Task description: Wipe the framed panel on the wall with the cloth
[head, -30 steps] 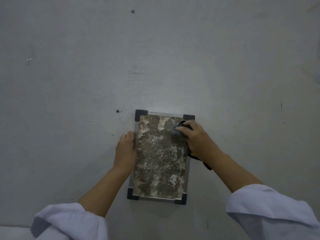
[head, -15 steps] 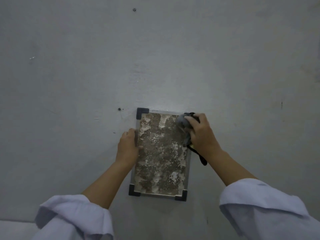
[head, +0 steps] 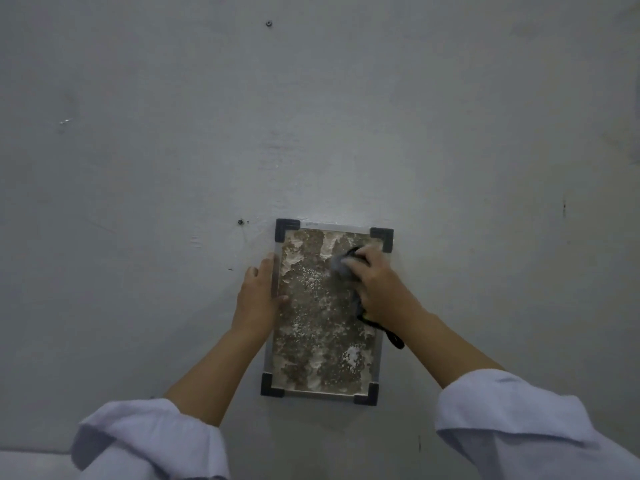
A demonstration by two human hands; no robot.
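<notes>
A framed panel (head: 311,341) with a metal rim and black corner caps hangs on the grey wall. Its surface is mottled brown with white patches. My right hand (head: 377,282) grips a bunched grey cloth (head: 341,266) and presses it on the panel's upper right part. A black strap hangs from under that hand past the frame's right edge. My left hand (head: 258,292) holds the frame's left edge, fingers up along the rim and thumb on the panel.
The grey wall (head: 346,116) fills the view. A small screw (head: 240,222) sits left of the frame's top corner and another screw (head: 268,23) is high above. My white sleeves (head: 519,420) are at the bottom.
My right hand with the cloth went up to the panel's top right corner, then came back down and to the left. My left hand kept its hold on the left edge.
</notes>
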